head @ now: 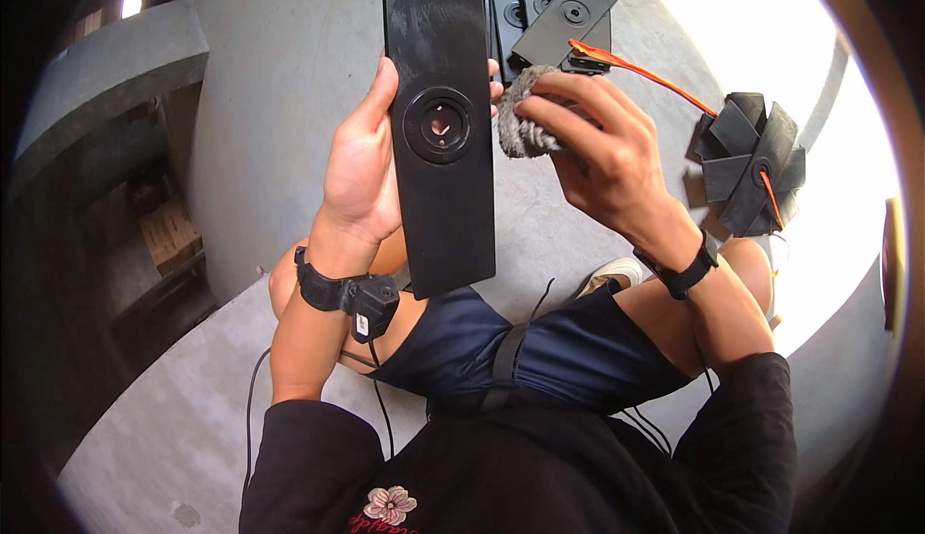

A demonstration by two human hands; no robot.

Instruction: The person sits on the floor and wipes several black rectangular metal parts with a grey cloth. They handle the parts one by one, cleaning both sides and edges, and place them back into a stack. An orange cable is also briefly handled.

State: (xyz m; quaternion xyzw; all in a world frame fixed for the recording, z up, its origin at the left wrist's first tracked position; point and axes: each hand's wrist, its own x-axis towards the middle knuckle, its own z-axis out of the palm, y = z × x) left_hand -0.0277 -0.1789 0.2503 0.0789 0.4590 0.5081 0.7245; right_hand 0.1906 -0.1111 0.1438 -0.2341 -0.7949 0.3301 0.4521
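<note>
A long black plastic panel with a ringed round hole stands lengthwise in front of me. My left hand grips it from behind, thumb on its left edge and fingertips showing past its right edge. Just right of the panel, my right hand pinches a bunched grey cloth; whether the cloth touches the panel I cannot tell. Beyond the hands, several similar dark panels lie overlapping on the floor. Farther right is a fanned stack of dark panels, with an orange strap at its hole.
The concrete floor surrounds me, brightly sunlit at the right. A concrete ledge stands at the upper left, over a dark recess holding a cardboard box. My legs and a beige shoe are below the hands. Black cables hang near my arms.
</note>
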